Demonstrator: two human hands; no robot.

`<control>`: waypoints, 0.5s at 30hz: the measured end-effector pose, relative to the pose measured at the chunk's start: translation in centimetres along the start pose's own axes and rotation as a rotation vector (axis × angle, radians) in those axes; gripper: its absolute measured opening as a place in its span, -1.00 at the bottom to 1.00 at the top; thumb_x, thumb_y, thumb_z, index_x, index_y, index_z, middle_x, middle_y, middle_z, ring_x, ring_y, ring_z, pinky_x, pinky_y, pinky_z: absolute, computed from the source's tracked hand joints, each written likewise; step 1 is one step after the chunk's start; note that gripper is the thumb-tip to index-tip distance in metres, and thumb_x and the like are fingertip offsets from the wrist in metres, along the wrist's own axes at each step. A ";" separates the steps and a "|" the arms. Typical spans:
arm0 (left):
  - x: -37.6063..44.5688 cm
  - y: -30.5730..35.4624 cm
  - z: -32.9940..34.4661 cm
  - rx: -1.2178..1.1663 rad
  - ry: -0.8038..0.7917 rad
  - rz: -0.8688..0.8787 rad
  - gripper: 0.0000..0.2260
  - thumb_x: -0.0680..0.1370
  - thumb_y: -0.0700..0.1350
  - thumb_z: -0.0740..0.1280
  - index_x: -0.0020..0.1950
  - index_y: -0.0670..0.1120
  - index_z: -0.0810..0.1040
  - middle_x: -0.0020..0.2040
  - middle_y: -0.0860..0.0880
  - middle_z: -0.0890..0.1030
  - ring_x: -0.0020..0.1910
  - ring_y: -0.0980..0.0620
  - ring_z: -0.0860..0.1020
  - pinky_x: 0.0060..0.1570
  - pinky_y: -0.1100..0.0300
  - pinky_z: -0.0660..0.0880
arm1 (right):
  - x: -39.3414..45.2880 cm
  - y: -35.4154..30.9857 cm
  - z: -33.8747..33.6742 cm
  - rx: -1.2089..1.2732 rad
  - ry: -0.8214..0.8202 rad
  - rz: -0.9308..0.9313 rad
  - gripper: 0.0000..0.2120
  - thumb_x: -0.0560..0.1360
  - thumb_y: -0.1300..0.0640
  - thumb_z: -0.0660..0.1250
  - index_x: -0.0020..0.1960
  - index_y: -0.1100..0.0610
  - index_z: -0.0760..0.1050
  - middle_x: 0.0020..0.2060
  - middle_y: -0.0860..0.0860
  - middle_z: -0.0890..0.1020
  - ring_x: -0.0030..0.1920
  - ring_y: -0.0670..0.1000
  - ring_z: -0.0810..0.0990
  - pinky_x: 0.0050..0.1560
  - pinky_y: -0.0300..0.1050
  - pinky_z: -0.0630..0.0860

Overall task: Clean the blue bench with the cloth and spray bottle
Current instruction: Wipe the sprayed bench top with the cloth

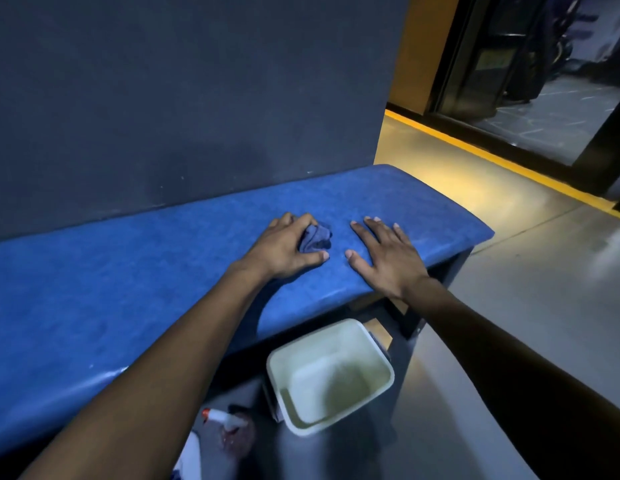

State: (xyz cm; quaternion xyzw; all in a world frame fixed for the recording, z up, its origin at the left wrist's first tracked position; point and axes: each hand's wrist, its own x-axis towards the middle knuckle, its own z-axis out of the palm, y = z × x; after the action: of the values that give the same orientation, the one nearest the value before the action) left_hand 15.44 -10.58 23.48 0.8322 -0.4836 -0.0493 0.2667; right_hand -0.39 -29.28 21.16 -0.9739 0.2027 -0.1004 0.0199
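A: Start with the fingers, please. What do they do?

B: The left hand [284,249] has its fingers [303,225] curled around a bunched blue cloth [317,240]. The thumb [313,258] lies flat on the seat in front of the cloth, so the cloth sits between thumb and fingers. The right hand [384,259] holds nothing. Its fingers [374,230] are spread wide and lie flat on the cushion, palm down, just beside the cloth but not touching it.

A: Where is this on the bench?

B: Both hands are on the blue bench [128,271], near its right end and toward the front edge. The seat is a padded cushion with a mottled blue surface and rounded edges, and it stands against a dark grey wall [197,98]. The base under it is dark.

A: Is there any writing to read?

B: No. The spray bottle [229,424] is on the floor below the left forearm, with a white head and an orange tip at the nozzle. Its body is blurred, so I cannot tell if it has a label.

A: And containers?

B: One pale square bin [381,362] stands on the grey floor [509,289], just beside the bottle and partly under the bench front. Inside I see only its bare bottom, with a greenish shade.

A: Anything further out?

B: A yellow stripe [475,150] runs along the floor at the right, before a dark doorway.
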 end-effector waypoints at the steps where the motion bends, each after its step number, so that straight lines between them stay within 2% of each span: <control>1: -1.0 0.5 0.0 -0.007 0.008 -0.003 -0.59 0.48 0.22 0.48 0.19 0.09 0.44 0.09 -0.03 0.44 0.23 -0.13 0.45 0.17 0.11 0.37 | -0.1 -0.1 -0.2 0.000 -0.012 0.003 -0.30 0.60 -0.34 -0.08 0.65 -0.05 0.04 0.65 0.02 0.12 0.65 0.00 0.00 0.63 0.10 -0.08; 4: -3.8 2.1 -0.1 -0.031 0.046 -0.017 -0.59 0.47 0.17 0.50 0.23 0.08 0.48 0.10 0.01 0.45 0.24 -0.09 0.45 0.20 0.10 0.40 | -1.3 -1.0 -0.6 0.065 0.009 0.023 -0.37 0.66 -0.25 -0.01 0.64 0.02 0.11 0.64 0.03 0.15 0.65 0.01 0.03 0.64 0.08 -0.07; 7: -7.5 3.7 -0.1 -0.060 0.091 0.036 -0.58 0.42 0.08 0.55 0.23 0.10 0.56 0.14 0.03 0.55 0.19 -0.06 0.53 0.21 0.07 0.44 | -4.1 -1.4 -0.9 0.323 0.135 -0.038 -0.56 0.67 -0.05 0.20 0.50 0.09 0.42 0.51 0.05 0.43 0.57 0.01 0.29 0.59 -0.01 0.17; 9: -10.6 4.4 1.2 -0.088 0.145 0.159 -0.58 0.36 0.06 0.57 0.20 0.12 0.61 0.16 0.10 0.58 0.17 0.02 0.55 0.20 0.16 0.43 | -6.6 -0.9 -0.7 0.461 0.276 -0.135 -0.73 0.65 0.10 0.29 0.31 0.10 0.59 0.31 0.01 0.61 0.42 -0.05 0.49 0.44 -0.10 0.39; 11: -13.5 5.3 4.5 -0.125 0.267 0.296 -0.69 0.39 0.02 0.54 0.12 0.11 0.66 0.15 0.14 0.62 0.11 0.08 0.58 0.18 0.24 0.45 | -9.0 0.1 0.2 0.468 0.374 -0.187 -0.78 0.63 0.14 0.28 0.21 0.10 0.63 0.19 -0.03 0.66 0.29 -0.08 0.58 0.29 -0.19 0.47; 13: -15.3 5.7 9.0 -0.153 0.397 0.374 -0.89 0.49 -0.07 0.44 -0.01 0.05 0.70 0.05 0.12 0.66 -0.02 0.04 0.62 0.09 0.21 0.52 | -11.2 1.2 1.9 0.453 0.352 -0.172 -0.77 0.64 0.11 0.24 0.20 0.04 0.63 0.15 -0.09 0.65 0.16 -0.12 0.61 0.10 -0.23 0.51; 15: -15.7 4.2 13.8 -0.203 0.364 0.309 -0.91 0.51 -0.13 0.40 -0.06 -0.02 0.70 -0.05 0.09 0.66 -0.09 -0.01 0.61 0.01 0.10 0.55 | -13.2 2.4 4.2 0.476 0.258 -0.130 -0.79 0.64 0.11 0.27 0.20 0.01 0.62 0.08 -0.16 0.63 0.01 -0.10 0.62 -0.05 -0.13 0.57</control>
State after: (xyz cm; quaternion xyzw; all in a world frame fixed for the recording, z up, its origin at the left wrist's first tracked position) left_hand -0.78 -4.68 11.03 0.7123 -0.5417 0.0944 0.4361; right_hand -12.29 -26.20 14.35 -0.9319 0.1116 -0.2694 0.2155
